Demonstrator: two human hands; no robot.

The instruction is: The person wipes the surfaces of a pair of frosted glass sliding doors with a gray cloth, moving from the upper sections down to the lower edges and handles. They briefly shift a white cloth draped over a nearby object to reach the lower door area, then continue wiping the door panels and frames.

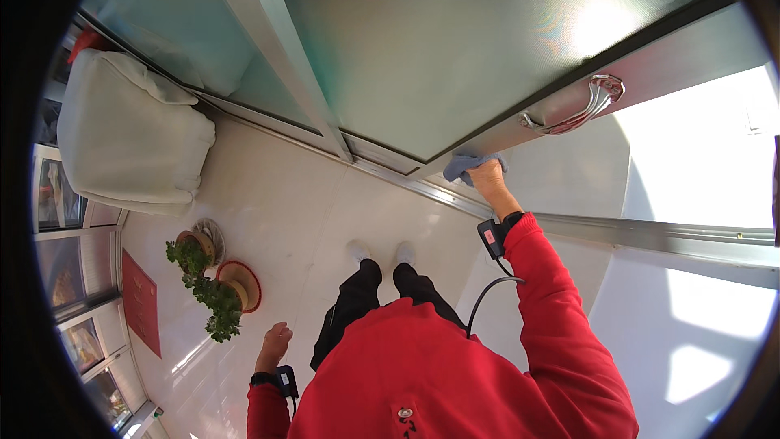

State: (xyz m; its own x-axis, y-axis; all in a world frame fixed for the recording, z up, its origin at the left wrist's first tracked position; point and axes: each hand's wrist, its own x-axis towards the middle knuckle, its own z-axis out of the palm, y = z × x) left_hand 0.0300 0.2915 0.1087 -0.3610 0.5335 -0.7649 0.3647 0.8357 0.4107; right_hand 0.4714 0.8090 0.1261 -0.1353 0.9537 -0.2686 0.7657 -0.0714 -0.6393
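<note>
My right hand (pixel 487 175) holds a grey-blue cloth (pixel 464 166) against the metal frame at the lower edge of a sliding glass door (pixel 420 73). The cloth is bunched under my fingers, and my palm hides part of it. Above that hand, a shiny curved metal handle (pixel 576 119) is fixed to the door's frame. Just below runs the metal floor track (pixel 454 198). My left hand (pixel 275 341) hangs low at my left side, away from the door, with its fingers partly curled. Nothing shows in it, but its inner side is hidden.
Potted leafy plants (pixel 222 305) stand on the pale tiled floor (pixel 286 195) to the left. Behind them are a white-covered piece of furniture (pixel 134 134), a red mat (pixel 141 302) bearing writing and a row of windows (pixel 64 268). A black cable (pixel 487 299) hangs from my right wrist device.
</note>
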